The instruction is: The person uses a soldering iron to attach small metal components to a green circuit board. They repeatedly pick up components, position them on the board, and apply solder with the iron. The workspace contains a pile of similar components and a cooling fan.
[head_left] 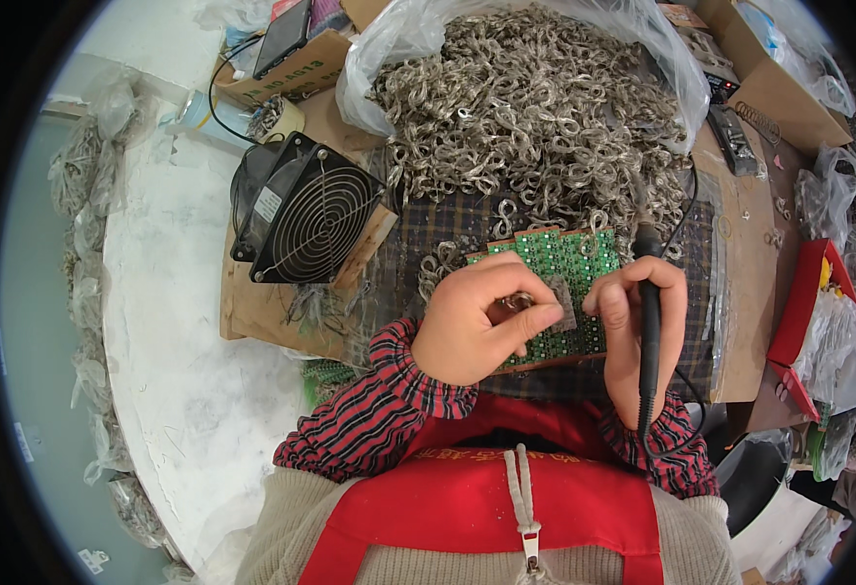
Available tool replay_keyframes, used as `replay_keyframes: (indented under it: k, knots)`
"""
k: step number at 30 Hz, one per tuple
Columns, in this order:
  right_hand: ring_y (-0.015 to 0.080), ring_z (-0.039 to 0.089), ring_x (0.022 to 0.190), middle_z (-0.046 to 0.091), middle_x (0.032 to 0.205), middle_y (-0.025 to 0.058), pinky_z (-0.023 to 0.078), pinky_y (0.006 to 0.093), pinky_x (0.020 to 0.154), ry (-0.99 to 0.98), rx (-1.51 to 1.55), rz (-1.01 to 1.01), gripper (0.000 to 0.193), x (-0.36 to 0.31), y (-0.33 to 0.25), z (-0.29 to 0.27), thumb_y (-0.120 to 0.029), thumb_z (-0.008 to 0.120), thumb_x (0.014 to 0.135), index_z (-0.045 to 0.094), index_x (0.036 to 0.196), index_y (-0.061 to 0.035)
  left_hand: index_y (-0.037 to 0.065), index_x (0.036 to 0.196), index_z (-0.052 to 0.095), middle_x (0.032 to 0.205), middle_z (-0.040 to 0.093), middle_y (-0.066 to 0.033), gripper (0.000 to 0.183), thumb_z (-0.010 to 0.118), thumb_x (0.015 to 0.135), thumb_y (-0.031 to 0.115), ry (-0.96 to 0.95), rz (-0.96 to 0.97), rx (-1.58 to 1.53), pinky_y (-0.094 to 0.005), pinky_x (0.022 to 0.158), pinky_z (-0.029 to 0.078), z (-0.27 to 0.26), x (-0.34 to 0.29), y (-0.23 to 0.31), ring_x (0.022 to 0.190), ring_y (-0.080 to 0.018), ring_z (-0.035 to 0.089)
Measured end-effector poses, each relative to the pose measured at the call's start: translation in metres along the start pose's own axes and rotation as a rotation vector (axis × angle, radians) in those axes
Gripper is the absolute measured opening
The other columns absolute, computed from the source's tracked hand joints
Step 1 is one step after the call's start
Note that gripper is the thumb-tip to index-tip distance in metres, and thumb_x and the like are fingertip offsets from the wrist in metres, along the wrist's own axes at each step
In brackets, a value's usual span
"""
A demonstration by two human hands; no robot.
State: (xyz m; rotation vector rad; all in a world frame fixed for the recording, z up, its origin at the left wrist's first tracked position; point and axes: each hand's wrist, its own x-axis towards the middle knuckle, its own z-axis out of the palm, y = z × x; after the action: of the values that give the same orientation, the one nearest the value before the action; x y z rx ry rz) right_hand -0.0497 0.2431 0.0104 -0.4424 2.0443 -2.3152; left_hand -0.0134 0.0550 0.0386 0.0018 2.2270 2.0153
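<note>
My right hand [670, 291] is closed around the black handle of a soldering iron [650, 327], whose tip end points away from me toward the wire pile. Just left of it, my left hand [457, 322] is curled closed on a small bundle of twisted wire [517, 302], mostly hidden by the fingers. Both hands hover over a panel of green circuit boards [584, 255] with a brown edge, lying on a dark plaid cloth [428, 222]. A greyish patch [562, 304] shows on the panel between the hands. The boards under my left hand are hidden.
Beyond the boards, a clear plastic bag [361, 83] spills a large heap of looped wire bundles [535, 97]. A black fan [316, 210] stands at the left. Cardboard boxes [789, 93] and a red box [800, 317] line the right side. The iron's cord [686, 439] loops beside my right sleeve.
</note>
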Motion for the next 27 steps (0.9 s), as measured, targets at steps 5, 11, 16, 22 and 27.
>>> replay_keyframes:
  k: [5, 11, 16, 22, 27]
  knots:
    - [0.0155, 0.067, 0.09, 0.069, 0.1, 0.0101, 0.054, 0.0297, 0.083, -0.071, -0.186, -0.193, 0.035, 0.0, 0.002, 0.001, 0.003, 0.073, 0.092, 0.051, 0.118, -0.0014, -0.001, 0.094, 0.067, 0.088, 0.059, -0.004, 0.012, 0.072, 0.096, 0.01, 0.058, -0.006, -0.089, -0.0215, 0.049, 0.049, 0.006, 0.003, -0.005, 0.06, -0.0086, 0.064]
    - [0.0167, 0.068, 0.085, 0.068, 0.095, 0.0077, 0.054, 0.03, 0.079, -0.123, -0.322, -0.232, 0.035, 0.0, -0.002, -0.003, 0.007, 0.074, 0.086, 0.054, 0.112, -0.0022, -0.001, 0.094, 0.067, 0.087, 0.059, -0.0039, 0.015, 0.073, 0.096, 0.012, 0.084, -0.044, -0.092, -0.0226, 0.05, 0.049, 0.006, 0.002, -0.006, 0.06, -0.0088, 0.063]
    - [0.0194, 0.068, 0.082, 0.068, 0.093, 0.009, 0.054, 0.0306, 0.078, -0.087, -0.344, -0.186, 0.032, -0.007, 0.0, -0.006, 0.006, 0.073, 0.086, 0.055, 0.111, -0.003, 0.0, 0.092, 0.068, 0.085, 0.06, -0.0042, 0.013, 0.072, 0.095, 0.011, 0.022, 0.089, 0.27, -0.027, 0.056, 0.047, -0.004, 0.003, -0.008, 0.07, -0.0099, 0.061]
    - [0.0256, 0.069, 0.085, 0.072, 0.1, 0.0133, 0.054, 0.0334, 0.078, -0.038, -0.459, -0.283, 0.031, -0.011, 0.006, -0.017, 0.004, 0.074, 0.088, 0.056, 0.112, -0.0026, 0.001, 0.087, 0.067, 0.079, 0.062, -0.0154, 0.014, 0.075, 0.087, 0.012, 0.043, 0.102, 0.537, -0.0425, 0.065, 0.049, -0.002, 0.01, -0.017, 0.07, -0.0369, 0.062]
    - [0.0283, 0.068, 0.097, 0.072, 0.112, 0.0181, 0.051, 0.0376, 0.09, -0.15, -0.426, -0.332, 0.031, -0.012, 0.006, -0.014, 0.001, 0.07, 0.092, 0.052, 0.117, -0.0036, 0.002, 0.084, 0.065, 0.083, 0.064, -0.0156, 0.017, 0.072, 0.088, 0.016, 0.02, -0.107, 0.419, -0.0433, 0.066, 0.051, -0.006, 0.004, -0.012, 0.072, -0.034, 0.064]
